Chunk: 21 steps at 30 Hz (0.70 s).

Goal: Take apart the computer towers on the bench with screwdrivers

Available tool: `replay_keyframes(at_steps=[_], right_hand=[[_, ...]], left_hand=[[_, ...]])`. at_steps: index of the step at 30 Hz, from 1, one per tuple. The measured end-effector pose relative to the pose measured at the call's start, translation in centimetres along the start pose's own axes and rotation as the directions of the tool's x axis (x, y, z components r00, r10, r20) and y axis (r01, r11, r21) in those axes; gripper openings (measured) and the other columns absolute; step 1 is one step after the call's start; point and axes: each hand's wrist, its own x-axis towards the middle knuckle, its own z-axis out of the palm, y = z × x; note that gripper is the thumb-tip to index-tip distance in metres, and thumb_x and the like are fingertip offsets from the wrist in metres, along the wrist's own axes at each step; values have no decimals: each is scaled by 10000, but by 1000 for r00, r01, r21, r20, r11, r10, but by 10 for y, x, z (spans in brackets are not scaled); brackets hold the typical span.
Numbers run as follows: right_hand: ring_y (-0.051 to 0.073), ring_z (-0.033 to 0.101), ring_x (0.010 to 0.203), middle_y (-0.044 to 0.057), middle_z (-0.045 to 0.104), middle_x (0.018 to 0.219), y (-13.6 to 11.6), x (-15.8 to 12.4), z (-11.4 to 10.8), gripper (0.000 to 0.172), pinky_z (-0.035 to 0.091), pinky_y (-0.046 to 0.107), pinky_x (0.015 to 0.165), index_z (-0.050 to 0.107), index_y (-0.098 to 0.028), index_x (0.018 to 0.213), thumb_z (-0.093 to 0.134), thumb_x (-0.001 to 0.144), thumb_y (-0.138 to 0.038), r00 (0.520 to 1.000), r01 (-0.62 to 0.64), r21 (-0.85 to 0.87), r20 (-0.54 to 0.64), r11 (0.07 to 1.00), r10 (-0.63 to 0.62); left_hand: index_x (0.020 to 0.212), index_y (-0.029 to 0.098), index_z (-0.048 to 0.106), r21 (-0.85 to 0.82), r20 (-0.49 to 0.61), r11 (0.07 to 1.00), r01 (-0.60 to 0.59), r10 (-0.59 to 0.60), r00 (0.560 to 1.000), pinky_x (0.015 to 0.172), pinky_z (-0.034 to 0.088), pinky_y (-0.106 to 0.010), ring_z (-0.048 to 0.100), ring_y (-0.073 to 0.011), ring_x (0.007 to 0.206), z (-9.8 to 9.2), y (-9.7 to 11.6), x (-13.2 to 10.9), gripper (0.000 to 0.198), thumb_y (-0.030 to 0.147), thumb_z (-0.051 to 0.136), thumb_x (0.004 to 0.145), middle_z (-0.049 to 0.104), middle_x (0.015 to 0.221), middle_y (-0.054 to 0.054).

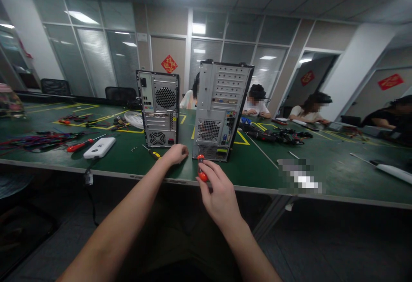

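Note:
Two computer towers stand upright with their back panels facing me: a smaller one (160,121) on the left and a taller one (212,97) on the right. In my right hand (222,192) is a screwdriver (202,172) with a red and black handle, pointing up at the lower left of the taller tower's back. Whether its tip touches a screw is too small to tell. My left hand (176,154) rests on the table between the towers, its fingers curled; what they hold, if anything, is hidden. A yellow and black screwdriver (156,154) lies beside it.
Left on the green table (125,162) are a white power bank (99,147), another red screwdriver (77,146), tangled wires (35,140) and a white basket (134,119). Black cables (280,135) lie to the right, near a white-handled tool (394,172). Several people sit across the table.

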Motion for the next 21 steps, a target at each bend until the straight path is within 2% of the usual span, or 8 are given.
replay_keyframes(at_steps=[4, 7, 9, 12, 14, 16, 18, 21], right_hand=[[262, 654, 1306, 157, 674, 1393, 0, 0, 1, 367, 554, 438, 1139, 681, -182, 1357, 585, 1005, -145, 1000, -2, 9, 3, 1000, 2], [264, 666, 1285, 149, 681, 1376, -1, -1, 3, 363, 565, 441, 1123, 686, -197, 1345, 592, 998, -146, 1000, 5, 4, 9, 1000, -5], [263, 675, 1271, 146, 681, 1373, -1, -1, 3, 363, 574, 436, 1110, 688, -205, 1344, 590, 999, -148, 1000, 6, -4, 12, 1000, -5], [255, 697, 1234, 149, 673, 1381, -1, -2, 4, 345, 593, 416, 1080, 695, -209, 1338, 573, 1019, -162, 1000, 5, -24, 3, 1000, -5], [252, 714, 1200, 151, 673, 1378, -1, -3, 4, 328, 607, 407, 1055, 700, -212, 1333, 568, 1035, -181, 1000, 11, -42, -10, 999, -11], [255, 727, 1168, 155, 682, 1357, 1, -4, 5, 312, 620, 400, 1027, 701, -210, 1331, 581, 1043, -208, 1000, 18, -58, -25, 998, -19], [259, 737, 1134, 160, 697, 1308, 2, -5, 7, 302, 633, 394, 994, 702, -194, 1325, 610, 1041, -238, 999, 23, -68, -39, 997, -26], [255, 743, 1082, 157, 705, 1241, 4, -5, 8, 293, 640, 383, 958, 713, -179, 1301, 652, 1028, -265, 998, 32, -68, -59, 997, -36]], left_hand=[[567, 233, 681, 81, 7, 996, 36, -37, 999, 896, 524, -360, 685, -280, 759, -10, -5, -7, 217, 37, 736, 640, 685, 668, -80], [573, 229, 658, 94, -30, 995, 44, -42, 999, 970, 511, -390, 698, -311, 850, -15, -6, -12, 220, 40, 741, 649, 693, 710, -102], [662, 226, 695, 5, -127, 999, 40, -39, 991, 1031, 495, -389, 700, -316, 958, -14, -2, -9, 159, 82, 758, 682, 728, 807, -111], [893, 221, 755, -270, -244, 962, 32, -101, 964, 1061, 490, -366, 690, -281, 1081, -1, 10, 8, 92, 211, 742, 803, 770, 1018, -102], [1028, 218, 759, -513, -223, 855, 74, -217, 950, 999, 523, -343, 698, -245, 1076, 12, 21, 27, 170, 286, 671, 899, 776, 1060, -88], [1127, 227, 748, -707, -155, 699, 107, -301, 941, 944, 543, -314, 714, -215, 1059, 26, 33, 44, 242, 319, 604, 956, 788, 1072, -66], [1175, 225, 739, -826, -90, 551, 120, -339, 936, 905, 558, -285, 733, -199, 1027, 39, 42, 54, 269, 304, 623, 946, 799, 1040, -49], [1224, 205, 720, -919, -2, 370, 136, -351, 936, 830, 590, -295, 759, -199, 899, 52, 48, 56, 352, 339, 705, 899, 803, 943, -45]])
